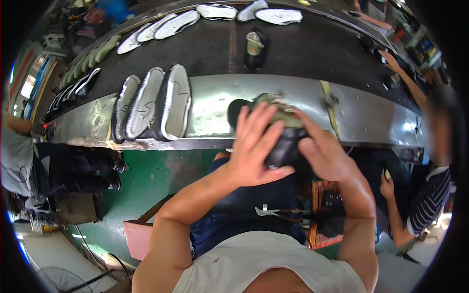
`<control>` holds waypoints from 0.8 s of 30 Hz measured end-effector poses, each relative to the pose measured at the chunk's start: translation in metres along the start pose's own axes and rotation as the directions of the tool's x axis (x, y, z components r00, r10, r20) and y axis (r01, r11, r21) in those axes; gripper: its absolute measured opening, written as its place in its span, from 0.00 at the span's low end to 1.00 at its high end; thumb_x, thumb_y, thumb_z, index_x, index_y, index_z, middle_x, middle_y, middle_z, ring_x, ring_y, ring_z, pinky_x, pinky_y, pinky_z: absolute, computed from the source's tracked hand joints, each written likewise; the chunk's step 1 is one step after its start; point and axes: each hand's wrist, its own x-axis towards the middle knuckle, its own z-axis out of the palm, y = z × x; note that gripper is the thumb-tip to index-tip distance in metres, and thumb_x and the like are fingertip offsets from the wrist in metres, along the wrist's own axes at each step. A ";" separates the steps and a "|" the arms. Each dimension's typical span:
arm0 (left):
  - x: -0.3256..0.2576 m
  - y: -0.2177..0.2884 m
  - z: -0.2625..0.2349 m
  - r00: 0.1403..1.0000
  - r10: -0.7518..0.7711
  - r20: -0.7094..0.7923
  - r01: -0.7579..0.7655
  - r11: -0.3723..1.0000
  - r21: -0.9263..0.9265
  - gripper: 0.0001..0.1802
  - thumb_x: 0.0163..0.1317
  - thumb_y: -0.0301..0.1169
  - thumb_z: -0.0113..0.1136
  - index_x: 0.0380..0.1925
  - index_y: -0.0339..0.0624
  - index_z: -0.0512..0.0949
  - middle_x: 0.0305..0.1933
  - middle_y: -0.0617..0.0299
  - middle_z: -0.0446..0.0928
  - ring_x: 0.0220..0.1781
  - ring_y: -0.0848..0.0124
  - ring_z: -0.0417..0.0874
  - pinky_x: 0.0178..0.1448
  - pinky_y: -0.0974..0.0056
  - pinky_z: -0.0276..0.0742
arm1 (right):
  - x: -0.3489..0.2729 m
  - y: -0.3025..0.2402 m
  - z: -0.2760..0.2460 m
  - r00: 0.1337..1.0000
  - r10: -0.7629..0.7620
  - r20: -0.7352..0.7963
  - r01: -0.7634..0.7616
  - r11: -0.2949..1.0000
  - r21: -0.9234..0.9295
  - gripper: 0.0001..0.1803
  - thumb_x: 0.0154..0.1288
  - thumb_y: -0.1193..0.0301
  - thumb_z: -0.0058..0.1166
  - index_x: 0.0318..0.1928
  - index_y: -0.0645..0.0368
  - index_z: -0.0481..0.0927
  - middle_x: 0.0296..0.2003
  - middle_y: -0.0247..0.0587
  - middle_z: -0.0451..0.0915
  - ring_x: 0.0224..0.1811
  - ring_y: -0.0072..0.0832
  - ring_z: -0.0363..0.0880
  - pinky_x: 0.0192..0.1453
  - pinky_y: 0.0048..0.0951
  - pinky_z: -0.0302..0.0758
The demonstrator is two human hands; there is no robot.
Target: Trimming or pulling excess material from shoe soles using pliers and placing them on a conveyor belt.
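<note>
Between my hands, over the near edge of the metal ledge, is a black shoe [283, 146] with an olive-green upper part and laces, slightly blurred. My left hand [254, 149] lies across its left side with fingers spread and stretched. Along the shoe's right side, my right hand [326, 152] grips it, thumb and fingers apart around the edge. A dark rounded piece [237, 113] shows beyond my left fingers; I cannot tell whether it belongs to the same shoe. Three black shoe pieces with pale soles [175, 105] lean side by side on the ledge to the left.
Beyond the metal ledge [215, 122] runs a dark belt [205, 56] with a green-and-black shoe [254, 48] and white-soled pieces [178, 24]. A yellow strap [328, 105] crosses the ledge. A metal tool [266, 212] lies at my lap. People stand left and right.
</note>
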 end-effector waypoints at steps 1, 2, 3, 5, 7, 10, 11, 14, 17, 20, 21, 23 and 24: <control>-0.016 0.007 -0.008 0.999 -0.008 -0.054 0.006 0.999 -0.037 0.51 0.59 0.60 0.67 0.72 0.36 0.63 0.76 0.32 0.58 0.77 0.33 0.60 0.77 0.29 0.46 | 0.000 -0.007 0.014 0.995 -0.101 0.006 0.102 0.995 -0.020 0.34 0.73 0.60 0.58 0.72 0.63 0.65 0.54 0.58 0.81 0.45 0.46 0.86 0.51 0.34 0.79; -0.031 0.012 -0.014 0.997 -0.006 -0.082 0.002 0.998 -0.056 0.50 0.61 0.58 0.67 0.73 0.36 0.62 0.76 0.31 0.57 0.77 0.32 0.59 0.77 0.29 0.46 | 0.001 -0.008 0.026 0.972 -0.234 -0.013 0.233 0.969 -0.077 0.35 0.71 0.57 0.59 0.71 0.62 0.67 0.57 0.57 0.80 0.48 0.49 0.85 0.52 0.36 0.80; -0.039 0.015 -0.015 0.993 0.004 -0.116 -0.014 0.997 -0.082 0.49 0.63 0.56 0.66 0.73 0.35 0.61 0.76 0.30 0.57 0.77 0.31 0.59 0.76 0.28 0.47 | 0.002 -0.005 0.032 0.931 -0.364 -0.027 0.356 0.922 -0.149 0.37 0.69 0.53 0.61 0.71 0.61 0.68 0.59 0.55 0.80 0.51 0.51 0.85 0.52 0.38 0.82; -0.053 0.021 -0.012 0.992 -0.030 -0.124 0.014 0.992 -0.126 0.43 0.65 0.54 0.64 0.73 0.41 0.63 0.75 0.27 0.56 0.76 0.28 0.59 0.76 0.27 0.49 | 0.000 0.006 0.048 0.902 -0.422 -0.089 0.404 0.899 -0.169 0.39 0.64 0.47 0.63 0.67 0.61 0.72 0.57 0.54 0.81 0.50 0.47 0.86 0.50 0.40 0.84; -0.059 0.020 -0.011 0.986 0.079 -0.150 -0.092 0.992 -0.081 0.38 0.67 0.54 0.62 0.71 0.49 0.66 0.75 0.26 0.56 0.76 0.27 0.59 0.75 0.26 0.49 | 0.001 0.007 0.059 0.810 -0.554 -0.194 0.503 0.825 -0.257 0.39 0.63 0.47 0.64 0.66 0.61 0.74 0.55 0.54 0.81 0.48 0.46 0.86 0.46 0.38 0.84; -0.068 0.022 -0.014 0.993 0.036 -0.109 -0.044 0.996 -0.076 0.32 0.69 0.53 0.59 0.69 0.55 0.68 0.75 0.25 0.55 0.75 0.25 0.58 0.75 0.25 0.50 | -0.001 0.011 0.073 0.741 -0.608 -0.284 0.548 0.793 -0.268 0.35 0.63 0.49 0.64 0.61 0.63 0.79 0.53 0.52 0.81 0.48 0.47 0.84 0.50 0.40 0.83; -0.069 0.023 -0.015 0.994 0.052 -0.101 -0.058 0.997 -0.058 0.32 0.69 0.54 0.58 0.69 0.54 0.69 0.75 0.25 0.55 0.75 0.25 0.58 0.75 0.25 0.49 | -0.002 0.015 0.078 0.670 -0.668 -0.324 0.599 0.744 -0.296 0.33 0.63 0.50 0.64 0.59 0.63 0.80 0.54 0.51 0.81 0.49 0.48 0.84 0.51 0.41 0.82; -0.077 0.023 -0.013 0.992 0.056 -0.109 -0.061 0.997 -0.045 0.30 0.70 0.54 0.56 0.67 0.54 0.70 0.75 0.26 0.56 0.76 0.26 0.59 0.75 0.25 0.49 | -0.010 0.011 0.091 0.615 -0.689 -0.385 0.664 0.715 -0.220 0.25 0.60 0.60 0.70 0.52 0.63 0.83 0.52 0.49 0.81 0.51 0.47 0.83 0.55 0.44 0.81; -0.079 0.024 -0.009 0.991 0.048 -0.126 -0.053 0.998 -0.037 0.29 0.71 0.54 0.55 0.67 0.56 0.71 0.76 0.27 0.56 0.76 0.27 0.59 0.75 0.25 0.49 | -0.014 0.014 0.097 0.613 -0.676 -0.409 0.668 0.720 -0.189 0.25 0.58 0.62 0.72 0.51 0.63 0.82 0.52 0.48 0.81 0.52 0.48 0.82 0.57 0.45 0.80; -0.078 0.023 -0.008 0.986 0.103 -0.129 -0.104 0.995 0.006 0.34 0.71 0.55 0.55 0.71 0.52 0.65 0.76 0.27 0.55 0.75 0.26 0.59 0.75 0.25 0.49 | -0.014 0.012 0.100 0.655 -0.611 -0.445 0.637 0.763 -0.109 0.27 0.58 0.64 0.73 0.53 0.64 0.78 0.55 0.51 0.79 0.57 0.50 0.79 0.62 0.46 0.77; -0.078 0.023 -0.006 0.984 0.080 -0.156 -0.081 0.997 -0.002 0.38 0.70 0.55 0.56 0.73 0.47 0.61 0.76 0.27 0.55 0.75 0.26 0.59 0.75 0.24 0.49 | -0.012 0.011 0.100 0.687 -0.559 -0.464 0.607 0.793 -0.057 0.29 0.59 0.64 0.72 0.55 0.65 0.75 0.57 0.54 0.77 0.60 0.51 0.77 0.65 0.47 0.74; -0.078 0.023 -0.003 0.988 0.054 -0.145 -0.056 0.998 -0.008 0.51 0.67 0.56 0.60 0.76 0.34 0.50 0.77 0.29 0.54 0.77 0.28 0.56 0.76 0.24 0.45 | -0.015 0.000 0.111 0.893 -0.201 -0.402 0.379 0.817 0.434 0.42 0.57 0.63 0.72 0.67 0.68 0.65 0.68 0.59 0.67 0.73 0.47 0.65 0.75 0.43 0.61; -0.077 0.025 -0.003 0.997 0.017 -0.070 -0.018 1.000 -0.013 0.52 0.65 0.56 0.62 0.77 0.34 0.50 0.77 0.31 0.54 0.78 0.30 0.55 0.76 0.24 0.43 | -0.016 -0.003 0.107 0.930 -0.163 -0.330 0.298 0.861 0.413 0.44 0.57 0.64 0.72 0.69 0.69 0.64 0.68 0.59 0.67 0.73 0.45 0.65 0.76 0.41 0.61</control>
